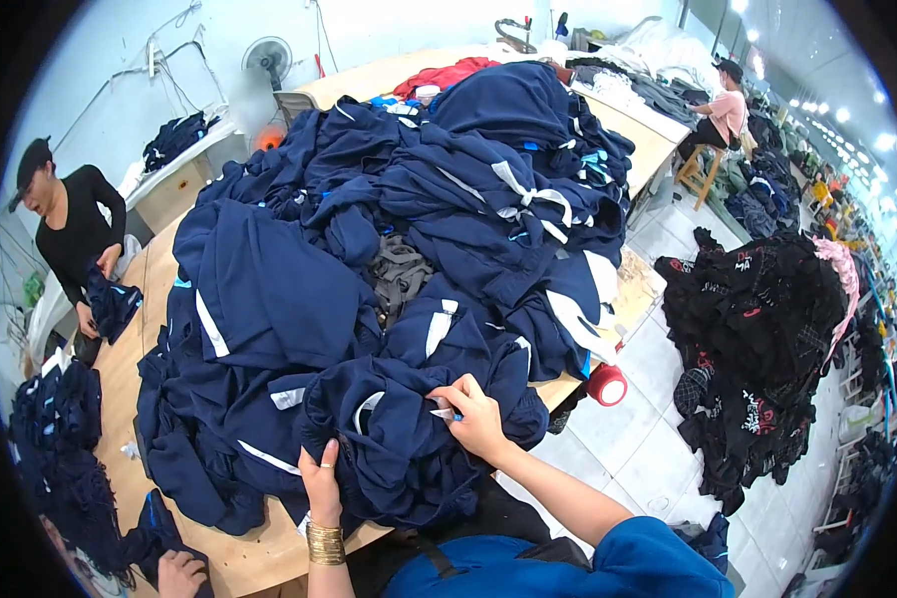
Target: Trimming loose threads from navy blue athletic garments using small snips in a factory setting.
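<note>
A navy garment (399, 439) with white trim lies bunched at the near edge of a large heap of similar navy clothes (279, 284). My left hand (321, 480), with a gold bracelet at the wrist, grips the garment's near left edge, thumb on top. Over the same garment, my right hand (471, 417) is closed in a pinch. Between its fingertips shows a small pale, shiny thing, too small to name. A curved white strip shows in the cloth between my hands.
The heap covers much of a wooden table (244, 558). At left, a person in black (75, 224) handles navy cloth; another person's hand (181, 573) is lower left. Black clothes (757, 349) lie on the tiled floor at right, near a red round object (606, 385).
</note>
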{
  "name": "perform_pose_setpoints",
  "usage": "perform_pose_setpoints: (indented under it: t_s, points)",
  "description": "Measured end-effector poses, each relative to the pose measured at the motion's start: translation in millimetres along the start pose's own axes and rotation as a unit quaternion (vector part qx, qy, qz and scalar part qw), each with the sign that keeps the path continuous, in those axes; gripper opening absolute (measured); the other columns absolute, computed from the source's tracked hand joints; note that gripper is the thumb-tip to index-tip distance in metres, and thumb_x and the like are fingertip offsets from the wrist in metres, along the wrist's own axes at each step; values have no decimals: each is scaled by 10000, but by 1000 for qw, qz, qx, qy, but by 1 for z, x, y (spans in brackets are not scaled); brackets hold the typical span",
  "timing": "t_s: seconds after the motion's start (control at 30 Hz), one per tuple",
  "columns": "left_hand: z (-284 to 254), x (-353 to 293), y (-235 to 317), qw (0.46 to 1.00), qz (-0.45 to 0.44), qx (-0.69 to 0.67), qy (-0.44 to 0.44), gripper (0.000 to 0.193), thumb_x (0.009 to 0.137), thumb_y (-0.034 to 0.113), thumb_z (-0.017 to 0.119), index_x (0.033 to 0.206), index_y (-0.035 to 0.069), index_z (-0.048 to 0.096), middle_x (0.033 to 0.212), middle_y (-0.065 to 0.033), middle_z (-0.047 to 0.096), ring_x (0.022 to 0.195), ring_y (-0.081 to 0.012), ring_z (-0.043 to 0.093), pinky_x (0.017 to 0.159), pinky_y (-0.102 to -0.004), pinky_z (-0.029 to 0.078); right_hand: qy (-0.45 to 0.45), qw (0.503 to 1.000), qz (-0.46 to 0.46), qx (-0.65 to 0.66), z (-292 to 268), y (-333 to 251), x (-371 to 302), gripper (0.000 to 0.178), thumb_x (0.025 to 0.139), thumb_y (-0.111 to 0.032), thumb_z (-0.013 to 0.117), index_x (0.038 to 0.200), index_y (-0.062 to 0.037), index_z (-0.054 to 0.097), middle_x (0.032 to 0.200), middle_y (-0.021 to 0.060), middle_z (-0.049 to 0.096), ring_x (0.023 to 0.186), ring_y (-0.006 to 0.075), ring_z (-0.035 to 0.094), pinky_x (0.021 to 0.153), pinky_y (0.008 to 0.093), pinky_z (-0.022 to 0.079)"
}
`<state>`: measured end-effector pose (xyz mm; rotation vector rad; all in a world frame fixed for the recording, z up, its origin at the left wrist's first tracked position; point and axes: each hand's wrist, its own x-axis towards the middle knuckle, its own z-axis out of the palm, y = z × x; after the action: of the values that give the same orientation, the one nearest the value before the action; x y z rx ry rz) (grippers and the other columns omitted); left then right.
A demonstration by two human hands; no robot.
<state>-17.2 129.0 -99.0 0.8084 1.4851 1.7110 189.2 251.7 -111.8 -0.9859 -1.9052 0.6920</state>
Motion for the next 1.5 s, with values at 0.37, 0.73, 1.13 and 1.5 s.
perform_pose_setpoints:
  t_s: [0.37, 0.73, 1.13, 1.5]
  points:
    - [-1, -1, 0, 999, 4, 32, -4, 390, 866, 126, 543, 1219, -20, 466, 1212, -86, 524, 1081, -181, 497, 952, -291, 354, -1, 1000, -1, 8, 0, -2, 2, 334, 615, 86, 601, 885, -107, 642, 738, 52, 473, 635, 195, 551, 555, 281, 447]
    - [-4, 0, -7, 1000, 10, 4, 7, 360, 863, 121, 553, 1186, -26, 488, 1146, -86, 559, 1012, -177, 527, 913, -276, 384, -6, 1000, 0, -2, 2, -1, 1, 279, 658, 69, 601, 879, -96, 641, 738, 65, 468, 625, 194, 543, 557, 277, 441]
    - [-5, -2, -4, 1000, 1, 16, 7, 344, 865, 113, 557, 1168, -37, 494, 1126, -87, 569, 989, -173, 535, 898, -271, 398, 221, 960, -161, -65, -90, -22, 151, 213, 758, -25, 611, 965, -22, 565, 935, 121, 598, 823, 259, 594, 705, 326, 470]
    - [-14, -5, 45, 991, -61, 30, -114, 407, 851, 148, 598, 1198, -22, 471, 1134, -60, 562, 1023, -124, 506, 913, -266, 390, 125, 935, -94, -317, -190, -12, 364, 369, 737, -373, 558, 879, -41, 632, 827, 211, 627, 820, 355, 608, 706, 409, 474]
